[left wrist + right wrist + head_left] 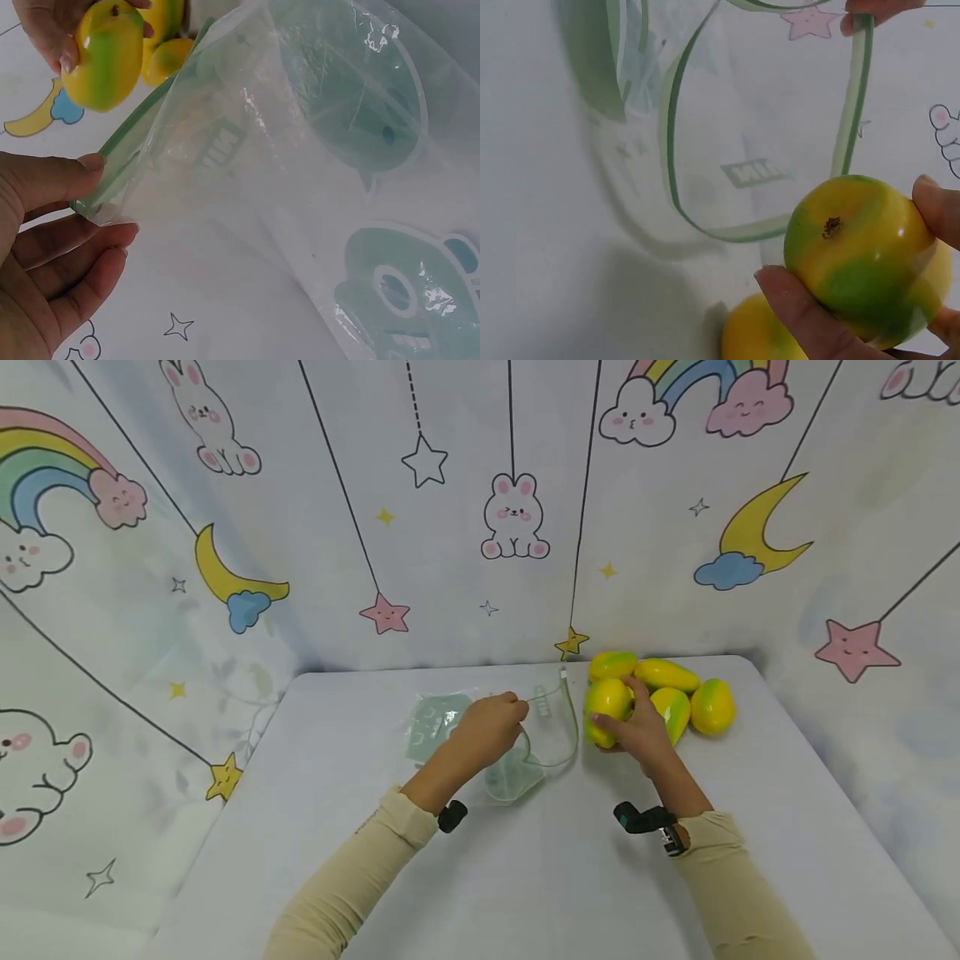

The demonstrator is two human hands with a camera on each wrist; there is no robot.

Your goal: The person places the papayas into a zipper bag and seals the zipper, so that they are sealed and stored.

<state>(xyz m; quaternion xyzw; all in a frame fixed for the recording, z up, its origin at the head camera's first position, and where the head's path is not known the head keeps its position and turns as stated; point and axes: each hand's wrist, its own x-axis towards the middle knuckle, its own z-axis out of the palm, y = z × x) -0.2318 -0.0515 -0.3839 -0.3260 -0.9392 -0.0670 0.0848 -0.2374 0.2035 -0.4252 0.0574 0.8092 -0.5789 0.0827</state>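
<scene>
My left hand [486, 728] pinches the green zip edge [133, 133] of a clear plastic zip bag [516, 777] between thumb and fingers. Its mouth gapes wide, the green rim forming a loop in the right wrist view. Pale green cartoon shapes are printed on the bag. My right hand [642, 732] grips a yellow-green mango [609, 703], with fingers and thumb around its sides. In the right wrist view that mango [862, 262] shows its brown stem end, near the bag's rim [669, 150] and outside the opening.
Several more mangoes [712, 707] lie grouped at the back right of the white table [525, 877], just beyond my right hand. A flat packet with green print [433, 727] lies left of the bag. A cartoon-printed backdrop [450, 543] rises behind the table.
</scene>
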